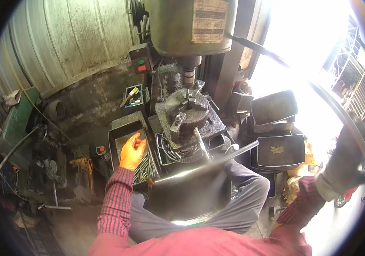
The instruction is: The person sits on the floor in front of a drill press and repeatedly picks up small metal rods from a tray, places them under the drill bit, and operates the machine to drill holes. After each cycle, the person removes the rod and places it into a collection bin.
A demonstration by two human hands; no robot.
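My left hand (133, 152), in an orange glove, hovers over a dark metal tray (113, 149) of slim metal rods (145, 170). Its fingers are curled together; whether anything small is between them cannot be made out. Far to the right, my right hand (345, 160), in a grey glove, is closed around the end of a long curved lever (333, 100) that reaches toward the drill press (182, 30). Beneath the drill chuck (189, 76), a round jawed chuck fixture (181, 106) sits on the drill table (216, 124), strewn with metal chips.
A shiny bar (208, 164) crosses above my knees. Dark bins (281, 151) are stacked right of the machine. A switch box (141, 59) with green and red buttons hangs by the wall. A brush (129, 97) lies on a small tray. Another machine (18, 115) stands at left.
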